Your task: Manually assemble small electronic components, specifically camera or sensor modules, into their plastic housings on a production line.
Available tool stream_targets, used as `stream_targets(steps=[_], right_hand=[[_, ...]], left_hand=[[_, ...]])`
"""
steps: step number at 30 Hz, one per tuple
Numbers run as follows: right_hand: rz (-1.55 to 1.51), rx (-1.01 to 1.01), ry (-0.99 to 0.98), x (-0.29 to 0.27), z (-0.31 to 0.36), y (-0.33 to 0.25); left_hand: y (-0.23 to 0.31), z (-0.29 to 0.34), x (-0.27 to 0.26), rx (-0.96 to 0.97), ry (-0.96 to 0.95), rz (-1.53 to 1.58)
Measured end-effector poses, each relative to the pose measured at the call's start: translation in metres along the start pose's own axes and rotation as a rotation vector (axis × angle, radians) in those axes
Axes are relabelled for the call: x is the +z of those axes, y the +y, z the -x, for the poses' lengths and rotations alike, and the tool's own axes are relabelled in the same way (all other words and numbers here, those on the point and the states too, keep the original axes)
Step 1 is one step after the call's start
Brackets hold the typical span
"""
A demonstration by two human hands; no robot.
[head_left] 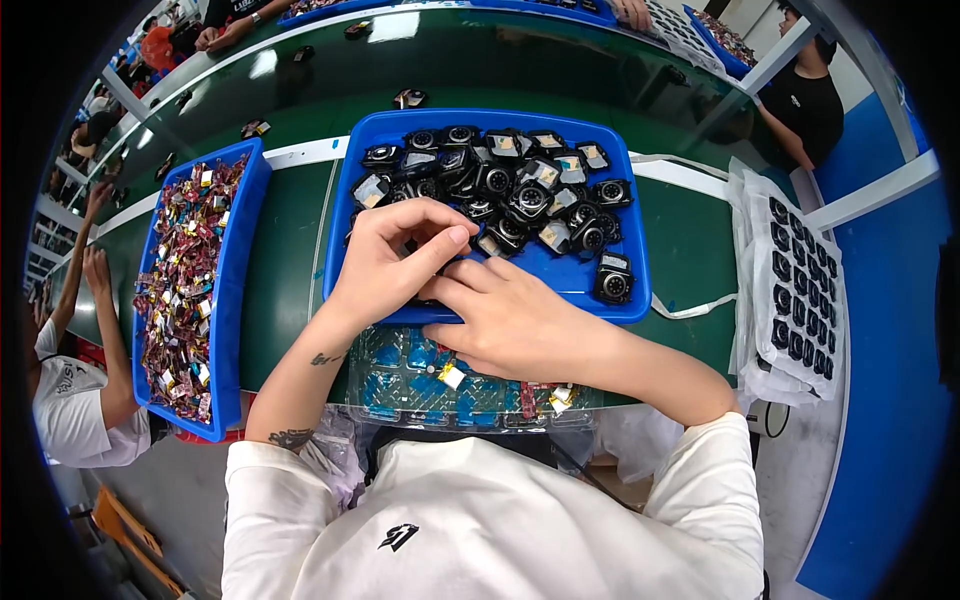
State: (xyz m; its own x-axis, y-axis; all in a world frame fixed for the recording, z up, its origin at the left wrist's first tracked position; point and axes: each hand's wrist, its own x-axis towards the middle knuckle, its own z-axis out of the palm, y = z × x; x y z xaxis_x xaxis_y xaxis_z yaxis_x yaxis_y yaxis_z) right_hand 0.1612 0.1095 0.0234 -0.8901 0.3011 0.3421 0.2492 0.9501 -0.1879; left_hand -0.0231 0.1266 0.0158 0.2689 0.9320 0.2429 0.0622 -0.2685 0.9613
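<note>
My left hand and my right hand meet over the near left part of a blue tray. The left thumb and forefinger are curled together in a pinch. Bent fingers of the right hand close in just below them. What lies between the hands is mostly hidden; only a dark patch shows there. Heaped in the tray are several black watch-like housings, some with a round face up, others with a pale inner side up. Under my right wrist sits a clear plastic compartment tray with blue pieces and small boards in it.
A long blue bin full of small red boards with wires stands at the left. Stacked white trays of black parts stand at the right. Behind runs a green conveyor with scattered parts. Co-workers sit at the left and far side.
</note>
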Motion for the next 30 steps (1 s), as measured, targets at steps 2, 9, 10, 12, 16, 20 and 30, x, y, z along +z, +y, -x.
stream_targets(steps=[2, 9, 10, 12, 16, 20, 30], right_hand=[[0.055, -0.029, -0.123, 0.003, -0.001, 0.002], [-0.663, 0.172, -0.063, -0.022, -0.003, 0.009], [-0.92, 0.319, -0.092, -0.028, -0.003, 0.01], [-1.174, 0.421, 0.063, -0.028, 0.0, 0.016], [-1.471, 0.624, 0.26, -0.033, -0.001, 0.027], [-1.532, 0.634, 0.3, -0.025, 0.004, 0.033], [-1.334, 0.669, 0.194, -0.032, 0.001, 0.04]], left_hand=[[0.0, 0.0, 0.001, 0.045, 0.031, 0.001], [0.0, 0.002, 0.0, 0.133, 0.008, 0.036], [-0.001, 0.002, -0.002, 0.178, -0.011, 0.009], [0.001, 0.001, -0.004, 0.382, -0.071, -0.118], [0.007, 0.004, -0.002, 0.437, -0.085, -0.102], [0.004, 0.0, -0.002, 0.459, -0.103, 0.021], [0.004, -0.002, -0.005, 0.389, -0.042, 0.05]])
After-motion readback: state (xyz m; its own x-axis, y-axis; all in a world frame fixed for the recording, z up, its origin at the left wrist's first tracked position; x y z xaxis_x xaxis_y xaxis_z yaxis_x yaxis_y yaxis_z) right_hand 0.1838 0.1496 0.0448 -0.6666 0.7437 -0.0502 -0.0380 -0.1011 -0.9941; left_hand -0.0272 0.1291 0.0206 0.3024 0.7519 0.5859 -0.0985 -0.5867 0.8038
